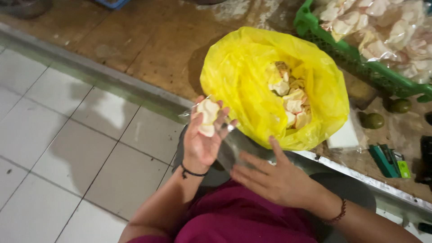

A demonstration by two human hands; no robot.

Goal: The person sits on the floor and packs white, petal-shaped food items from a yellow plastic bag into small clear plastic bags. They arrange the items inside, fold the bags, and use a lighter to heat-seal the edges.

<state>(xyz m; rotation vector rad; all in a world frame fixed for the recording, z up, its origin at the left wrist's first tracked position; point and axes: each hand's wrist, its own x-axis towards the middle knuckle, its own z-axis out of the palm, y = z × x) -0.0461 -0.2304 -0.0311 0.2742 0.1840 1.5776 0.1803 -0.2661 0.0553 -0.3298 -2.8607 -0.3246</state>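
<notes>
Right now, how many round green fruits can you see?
2. One green fruit lies on the wooden floor right of the yellow bag; another sits by the green crate. More may be hidden.

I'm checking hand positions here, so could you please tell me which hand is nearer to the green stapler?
Right. The right hand lies palm down, left of the green stapler; the left hand, holding crackers, is farther left.
</notes>
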